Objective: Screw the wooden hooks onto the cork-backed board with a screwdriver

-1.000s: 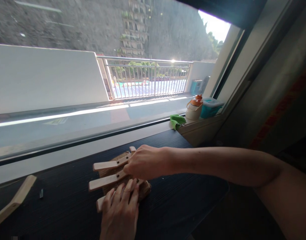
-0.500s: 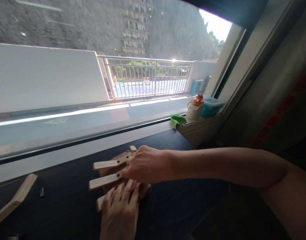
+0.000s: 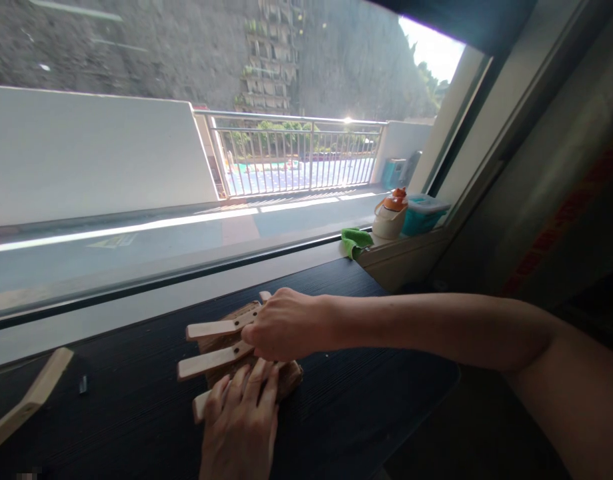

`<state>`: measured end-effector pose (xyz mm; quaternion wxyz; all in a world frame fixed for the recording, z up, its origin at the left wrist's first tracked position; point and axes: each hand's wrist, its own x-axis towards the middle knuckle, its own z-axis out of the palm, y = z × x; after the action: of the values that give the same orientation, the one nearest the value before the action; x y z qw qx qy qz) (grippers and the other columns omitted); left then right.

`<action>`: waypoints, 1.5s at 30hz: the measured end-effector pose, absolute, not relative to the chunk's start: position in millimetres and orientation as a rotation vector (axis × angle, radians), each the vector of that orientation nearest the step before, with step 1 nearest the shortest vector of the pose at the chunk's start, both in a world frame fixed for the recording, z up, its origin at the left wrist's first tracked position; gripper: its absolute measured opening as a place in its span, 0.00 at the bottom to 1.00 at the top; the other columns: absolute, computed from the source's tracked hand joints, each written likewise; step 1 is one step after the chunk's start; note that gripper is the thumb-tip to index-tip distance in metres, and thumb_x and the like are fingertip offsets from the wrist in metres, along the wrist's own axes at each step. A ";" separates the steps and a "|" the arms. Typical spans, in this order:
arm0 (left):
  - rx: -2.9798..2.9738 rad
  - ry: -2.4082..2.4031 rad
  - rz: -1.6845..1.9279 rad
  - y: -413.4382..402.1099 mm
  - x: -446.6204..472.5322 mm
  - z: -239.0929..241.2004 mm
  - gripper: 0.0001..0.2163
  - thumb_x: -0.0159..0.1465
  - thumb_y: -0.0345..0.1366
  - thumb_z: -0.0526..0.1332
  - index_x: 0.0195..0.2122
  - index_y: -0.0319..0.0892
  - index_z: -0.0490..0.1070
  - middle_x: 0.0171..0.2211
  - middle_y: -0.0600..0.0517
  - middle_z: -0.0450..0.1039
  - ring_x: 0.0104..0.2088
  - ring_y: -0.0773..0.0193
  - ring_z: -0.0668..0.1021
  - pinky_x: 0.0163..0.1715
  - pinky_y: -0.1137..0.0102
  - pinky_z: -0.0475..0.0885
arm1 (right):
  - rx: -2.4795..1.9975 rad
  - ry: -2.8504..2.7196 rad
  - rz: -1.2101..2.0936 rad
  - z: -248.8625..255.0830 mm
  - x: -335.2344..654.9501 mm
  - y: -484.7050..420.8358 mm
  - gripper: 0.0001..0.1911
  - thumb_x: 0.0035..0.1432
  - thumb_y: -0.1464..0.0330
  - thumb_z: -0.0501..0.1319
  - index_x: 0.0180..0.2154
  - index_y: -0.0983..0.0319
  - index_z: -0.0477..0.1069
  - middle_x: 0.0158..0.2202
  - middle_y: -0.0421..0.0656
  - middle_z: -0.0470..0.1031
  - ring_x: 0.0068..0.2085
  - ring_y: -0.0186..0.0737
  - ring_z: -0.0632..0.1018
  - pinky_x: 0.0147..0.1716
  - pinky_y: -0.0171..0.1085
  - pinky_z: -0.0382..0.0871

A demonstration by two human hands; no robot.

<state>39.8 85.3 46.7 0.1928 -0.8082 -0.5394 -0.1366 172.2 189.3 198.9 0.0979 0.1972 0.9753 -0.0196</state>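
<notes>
My right hand (image 3: 281, 327) is closed in a fist over the upper bent wooden strips, knuckles up. Whatever its fingers grip is hidden beneath it. My left hand (image 3: 243, 407) lies palm down with fingers spread across the lowest strip (image 3: 201, 405), pressing on it. An upper strip (image 3: 209, 329) and a middle strip (image 3: 203, 365) lie side by side across a rough brown wooden block (image 3: 291, 379). Dark screw heads or holes show in these two strips. The block rests on a dark table (image 3: 346, 407) under both hands.
Another bent wooden strip (image 3: 36, 397) lies at the table's left, near a small dark metal piece (image 3: 83, 384). A green cloth (image 3: 356, 241), a cream bottle with orange cap (image 3: 389, 217) and a teal box (image 3: 422, 215) stand along the window sill (image 3: 151, 296).
My right hand has turned slightly, its fingers shifting left and its wrist and forearm rising a little. My left hand and the wooden pieces have stayed in place.
</notes>
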 end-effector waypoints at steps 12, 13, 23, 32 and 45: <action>-2.246 -1.447 -0.365 88.2 40.0 45.0 0.21 0.60 0.25 0.51 0.52 0.43 0.72 0.51 0.47 0.76 0.49 0.53 0.75 0.49 0.55 0.60 | 0.502 2.808 0.004 208.8 183.8 188.8 0.10 0.61 0.78 0.53 0.37 0.67 0.73 0.38 0.49 0.78 0.41 0.42 0.79 0.27 0.34 0.62; -2.250 -1.452 -0.362 88.2 39.5 44.9 0.21 0.60 0.26 0.51 0.53 0.44 0.72 0.52 0.48 0.75 0.49 0.53 0.75 0.50 0.55 0.60 | 0.531 2.785 -0.024 207.8 182.7 189.7 0.09 0.61 0.77 0.54 0.36 0.67 0.74 0.38 0.49 0.78 0.41 0.43 0.79 0.27 0.34 0.63; -2.230 -1.437 -0.362 85.2 42.1 51.5 0.20 0.60 0.25 0.52 0.51 0.42 0.74 0.49 0.46 0.77 0.47 0.52 0.76 0.49 0.54 0.59 | 0.499 2.836 -0.106 207.3 181.9 184.8 0.07 0.57 0.76 0.56 0.39 0.67 0.70 0.33 0.48 0.79 0.39 0.44 0.79 0.28 0.35 0.64; -2.251 -1.408 -0.377 87.8 39.6 48.5 0.20 0.59 0.25 0.52 0.51 0.41 0.73 0.50 0.46 0.77 0.47 0.51 0.76 0.48 0.54 0.59 | 0.517 2.783 -0.150 209.3 182.2 187.3 0.08 0.59 0.75 0.56 0.41 0.69 0.69 0.33 0.48 0.78 0.39 0.44 0.79 0.28 0.37 0.63; -2.225 -1.429 -0.366 86.3 41.1 50.0 0.20 0.60 0.26 0.52 0.51 0.43 0.73 0.51 0.48 0.76 0.48 0.54 0.76 0.49 0.55 0.60 | 0.531 2.934 0.137 198.5 185.7 185.3 0.12 0.62 0.76 0.53 0.34 0.65 0.74 0.40 0.49 0.77 0.39 0.45 0.79 0.27 0.36 0.66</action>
<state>41.1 86.3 50.0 0.2338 -0.8104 -0.5204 -0.1333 185.7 185.3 198.5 0.0783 0.1774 0.9800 0.0458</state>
